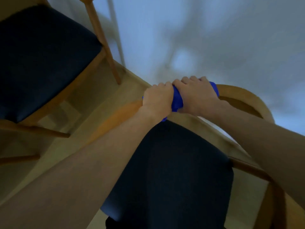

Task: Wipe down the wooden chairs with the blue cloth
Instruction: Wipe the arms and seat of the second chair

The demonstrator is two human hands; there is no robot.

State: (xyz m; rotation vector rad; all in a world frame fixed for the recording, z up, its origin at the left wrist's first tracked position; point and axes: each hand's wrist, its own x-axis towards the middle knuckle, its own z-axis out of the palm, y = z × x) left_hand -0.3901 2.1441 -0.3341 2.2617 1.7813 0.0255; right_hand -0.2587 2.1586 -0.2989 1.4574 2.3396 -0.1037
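- While both hands are wrapped over the curved top rail (234, 90) of the near wooden chair, the step in hand looks like wiping that backrest rail, so that's the landmark I'll use for everything below.
- The blue cloth (177, 100) is bunched around the rail, right under the hands; you can see it poking out between them, at the far side of the right hand, and a scrap below the left wrist.
- Left hand (156, 100): fingers curled down over the rail and clamped on the cloth, just beside the right hand.
- Right hand (196, 95): same deal, fingers folded over the top of the rail and squeezing the cloth against the wood. The two hands touch or nearly touch; too blurry to call.
- Below the rail, toward the camera, is this chair's dark seat cushion (173, 171). The rail curves on to the right and down into an arm.
- A second wooden chair (102, 52) with the same dark seat sits well apart from the rail, off to the left, on the pale wood floor (54, 146).
- My read: only this stretch of rail is being covered, so plenty of the job remains.
- Next move probably calls for sliding the cloth along the curve toward the bare right end while keeping the grip snug, then the arms, legs and the other chair.
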